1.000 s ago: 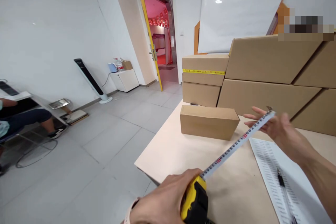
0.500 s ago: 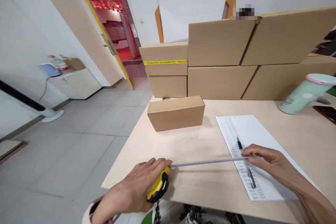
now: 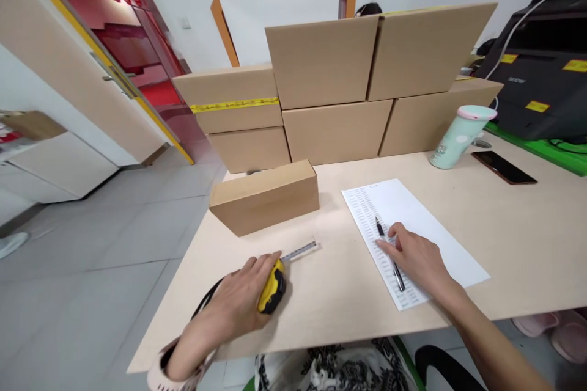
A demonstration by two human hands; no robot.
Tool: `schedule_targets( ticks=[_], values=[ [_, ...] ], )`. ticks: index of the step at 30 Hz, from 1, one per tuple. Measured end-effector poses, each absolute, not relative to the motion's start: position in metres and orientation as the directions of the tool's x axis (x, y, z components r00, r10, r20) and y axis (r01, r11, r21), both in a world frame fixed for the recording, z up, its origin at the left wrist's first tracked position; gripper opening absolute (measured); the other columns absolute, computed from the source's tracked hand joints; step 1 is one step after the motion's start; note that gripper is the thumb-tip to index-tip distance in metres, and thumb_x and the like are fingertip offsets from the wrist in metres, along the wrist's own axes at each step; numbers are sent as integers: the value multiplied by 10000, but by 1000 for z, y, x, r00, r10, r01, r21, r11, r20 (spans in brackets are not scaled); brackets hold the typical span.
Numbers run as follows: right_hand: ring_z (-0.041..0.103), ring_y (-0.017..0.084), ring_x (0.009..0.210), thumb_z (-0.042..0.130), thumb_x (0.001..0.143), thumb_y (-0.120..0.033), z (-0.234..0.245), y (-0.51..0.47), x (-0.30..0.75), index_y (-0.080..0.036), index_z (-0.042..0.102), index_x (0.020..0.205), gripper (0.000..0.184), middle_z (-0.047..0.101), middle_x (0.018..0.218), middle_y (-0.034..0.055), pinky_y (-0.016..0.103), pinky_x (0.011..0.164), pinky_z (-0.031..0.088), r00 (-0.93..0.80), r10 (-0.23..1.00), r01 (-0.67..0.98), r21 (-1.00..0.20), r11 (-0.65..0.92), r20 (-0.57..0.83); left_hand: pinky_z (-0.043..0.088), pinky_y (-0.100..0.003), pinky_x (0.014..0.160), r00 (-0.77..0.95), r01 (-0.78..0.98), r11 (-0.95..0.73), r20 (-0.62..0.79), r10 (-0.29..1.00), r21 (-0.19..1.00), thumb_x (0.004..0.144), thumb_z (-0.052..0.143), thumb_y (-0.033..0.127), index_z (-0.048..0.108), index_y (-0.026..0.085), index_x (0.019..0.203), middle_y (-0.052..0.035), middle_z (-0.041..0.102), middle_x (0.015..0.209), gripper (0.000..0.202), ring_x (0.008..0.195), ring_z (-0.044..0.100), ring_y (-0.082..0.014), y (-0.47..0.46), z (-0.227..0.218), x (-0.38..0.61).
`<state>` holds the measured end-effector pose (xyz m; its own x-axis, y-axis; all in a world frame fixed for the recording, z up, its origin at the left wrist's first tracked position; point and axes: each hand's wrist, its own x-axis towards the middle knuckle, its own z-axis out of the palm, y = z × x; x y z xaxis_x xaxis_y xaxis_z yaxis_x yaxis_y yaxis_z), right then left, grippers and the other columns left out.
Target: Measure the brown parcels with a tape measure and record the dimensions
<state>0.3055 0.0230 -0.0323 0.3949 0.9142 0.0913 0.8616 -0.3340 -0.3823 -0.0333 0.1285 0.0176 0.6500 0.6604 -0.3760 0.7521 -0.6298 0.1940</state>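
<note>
My left hand is wrapped round a yellow and black tape measure near the front of the table. A short length of its blade sticks out to the right, its end free above the tabletop. Over the printed sheet is my right hand, thumb and forefinger apart with no tape between them. Beneath those fingers a black and clear pen lies slantwise on the sheet; whether they touch it I cannot tell. A long, closed cardboard box sits beyond my left hand.
Stacked cardboard boxes line the table's far side, one banded with yellow tape. A mint-green cup and a phone are at the right. Behind them sits a black printer. The top of a person's head shows behind the boxes.
The blade, stretched between both hands before, has left my right hand and drawn back to a short stub. The view has swung right, bringing in the printer and the whole phone.
</note>
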Motion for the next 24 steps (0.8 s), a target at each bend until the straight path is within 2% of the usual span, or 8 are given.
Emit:
schedule_targets(
  ticks=[6, 9, 12, 15, 18, 20, 22, 24],
  values=[
    [576, 189, 535, 449, 865, -255, -36, 20, 317, -241, 597, 887, 150, 617, 587, -23, 306, 546, 389, 245, 969, 818, -544, -188, 33, 485, -484, 902, 622, 777, -617, -306, 721, 128, 678, 563, 238, 246, 197, 1473, -155, 454, 1433, 857, 1252, 468, -330, 135, 21, -24],
    [662, 208, 647, 481, 885, -345, -31, 22, 324, -224, 657, 940, 220, 711, 699, 24, 328, 592, 483, 270, 963, 544, -824, -159, -7, 475, -474, 940, 650, 760, -625, -263, 713, 182, 741, 611, 332, 249, 241, 1465, -137, 434, 1454, 815, 1270, 462, -323, 133, 27, -24],
    [705, 261, 932, 556, 869, -446, -25, 23, 334, -201, 696, 992, 308, 760, 962, 102, 366, 735, 555, 300, 954, 221, -972, -85, -15, 423, -436, 1028, 710, 690, -697, 4, 704, 197, 857, 566, 437, 232, 277, 1458, -113, 414, 1468, 706, 1324, 412, -281, 139, 43, -19],
    [686, 283, 1023, 633, 835, -477, -26, 24, 340, -218, 702, 992, 311, 757, 1028, 107, 406, 823, 565, 341, 939, 121, -993, -12, 30, 301, -464, 1126, 655, 711, -703, 336, 677, 31, 887, 549, 451, 177, 221, 1480, -151, 334, 1514, 738, 1398, 296, -293, 167, 66, -6],
    [695, 279, 1006, 709, 781, -484, -30, 24, 338, -233, 669, 970, 316, 762, 1019, 101, 401, 820, 576, 408, 910, 102, -994, 30, 70, 156, -556, 1160, 633, 766, -631, 323, 703, -128, 752, 706, 454, 121, 116, 1492, -227, 175, 1571, 1002, 1449, 131, -386, 213, 85, 5],
    [696, 287, 1004, 762, 728, -480, -32, 23, 336, -234, 635, 931, 344, 766, 999, 107, 389, 804, 578, 444, 891, 119, -992, 43, 92, 258, -545, 1110, 626, 779, -613, 196, 755, -130, 712, 726, 479, 83, 102, 1496, -242, 279, 1529, 1082, 1394, 275, -397, 240, 92, 8],
    [709, 292, 962, 770, 714, -490, -33, 21, 334, -230, 606, 903, 361, 766, 995, 115, 394, 801, 574, 473, 875, 163, -986, 23, 99, 417, -479, 971, 629, 777, -618, 127, 767, -116, 733, 684, 510, 221, 135, 1462, -197, 520, 1353, 941, 1200, 511, -357, 251, 93, 9],
    [727, 279, 871, 704, 767, -531, -33, 20, 333, -228, 582, 855, 339, 766, 987, 113, 402, 803, 571, 532, 839, 205, -979, 1, 112, 469, -436, 844, 630, 777, -619, 152, 762, -120, 769, 623, 537, 390, 160, 1355, -147, 627, 1156, 735, 1026, 591, -327, 245, 88, 8]
  ],
)
